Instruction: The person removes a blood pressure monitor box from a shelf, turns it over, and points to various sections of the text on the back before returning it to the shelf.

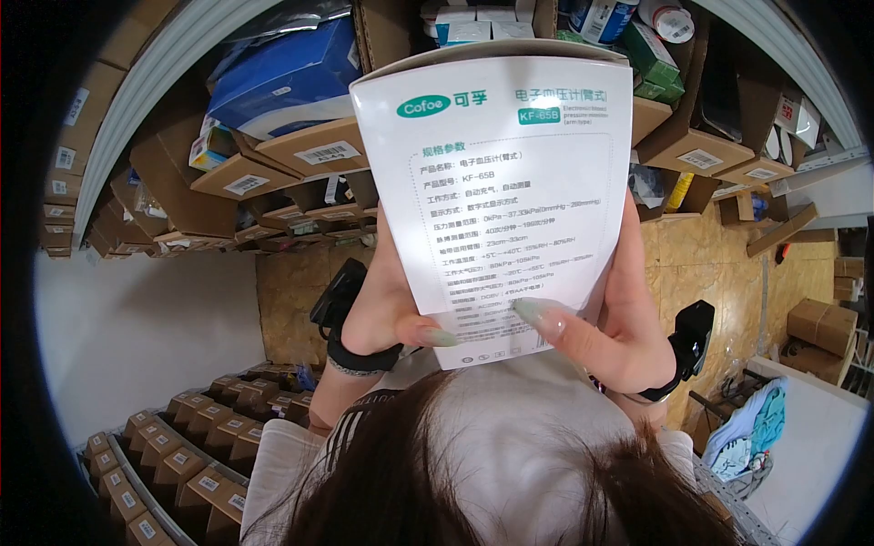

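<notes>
A white blood pressure monitor box [510,200] with a green Cofoe logo and printed Chinese text fills the middle of the view, its printed face towards me. My left hand [387,309] grips its lower left edge, thumb on the front. At the lower right, my right hand [619,328] holds the other edge, its thumb lying across the bottom lines of text. The other fingers of both hands are mostly hidden behind the box. Black devices are strapped to both wrists.
Shelves of labelled cardboard bins [309,150] stand ahead, one holding a blue box [287,82]. More small bins [205,482] line a rack at lower left. Brown cartons [819,328] and a blue cloth [751,428] are at the right.
</notes>
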Demonstrator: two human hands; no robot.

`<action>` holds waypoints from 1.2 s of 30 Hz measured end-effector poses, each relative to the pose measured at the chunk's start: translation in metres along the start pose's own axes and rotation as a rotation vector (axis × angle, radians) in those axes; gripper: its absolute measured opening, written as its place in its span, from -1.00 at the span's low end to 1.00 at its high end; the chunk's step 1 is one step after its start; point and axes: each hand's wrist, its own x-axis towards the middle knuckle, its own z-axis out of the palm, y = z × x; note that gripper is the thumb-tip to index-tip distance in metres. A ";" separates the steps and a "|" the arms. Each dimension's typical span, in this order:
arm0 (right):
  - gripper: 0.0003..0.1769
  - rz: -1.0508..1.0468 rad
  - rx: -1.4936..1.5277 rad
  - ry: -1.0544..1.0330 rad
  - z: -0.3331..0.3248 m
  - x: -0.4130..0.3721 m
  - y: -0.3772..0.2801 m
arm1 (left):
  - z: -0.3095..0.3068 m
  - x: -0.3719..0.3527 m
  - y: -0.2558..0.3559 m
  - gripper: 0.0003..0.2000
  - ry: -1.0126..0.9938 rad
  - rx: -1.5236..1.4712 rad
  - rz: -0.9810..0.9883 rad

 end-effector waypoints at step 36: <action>0.11 -0.103 -0.450 0.009 0.002 0.001 0.007 | 0.001 0.005 0.002 0.41 -0.020 -0.056 0.007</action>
